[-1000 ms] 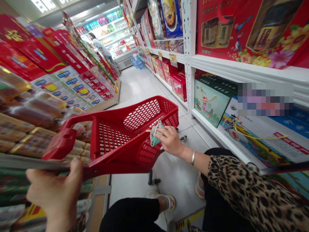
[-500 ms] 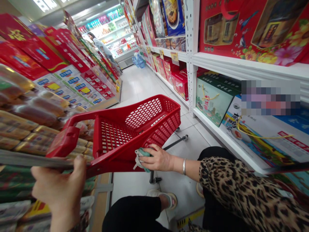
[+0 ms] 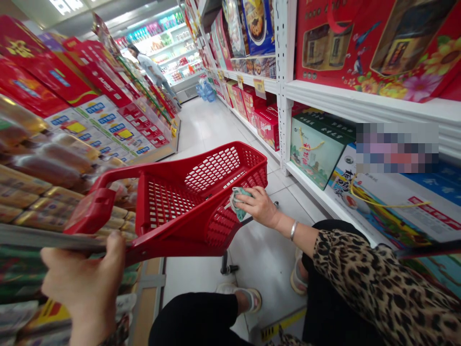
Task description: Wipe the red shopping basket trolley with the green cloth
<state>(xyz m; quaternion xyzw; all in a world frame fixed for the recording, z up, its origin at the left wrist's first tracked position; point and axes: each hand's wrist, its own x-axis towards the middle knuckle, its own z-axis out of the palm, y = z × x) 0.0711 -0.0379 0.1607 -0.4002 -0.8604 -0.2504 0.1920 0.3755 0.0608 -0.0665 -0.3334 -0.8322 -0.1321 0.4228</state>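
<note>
A red plastic shopping cart (image 3: pixel 173 240) with lattice walls stands in the aisle in front of me, its basket holding nothing that I can see. My left hand (image 3: pixel 84 278) is closed around a grey bar (image 3: pixel 46 238) at the cart's handle end, thumb on top and fingers mostly hidden. Bunched in my right hand (image 3: pixel 259 206) is a green and whitish cloth (image 3: pixel 238 202), pressed against the outside of the cart's near side wall, toward its front end. A silver bangle sits on my right wrist.
White shelves (image 3: pixel 288 89) with gift boxes line the right side. Stacked red cartons (image 3: pixel 54 72) and packaged goods crowd the left. A person (image 3: pixel 151 67) stands farther down the aisle, near lit cooler shelves and blue water bottles (image 3: pixel 207 91). My knees and sandals are below the cart.
My right hand has slid the cloth forward and up along the cart's side, away from the handle end. My left hand keeps its hold on the bar.
</note>
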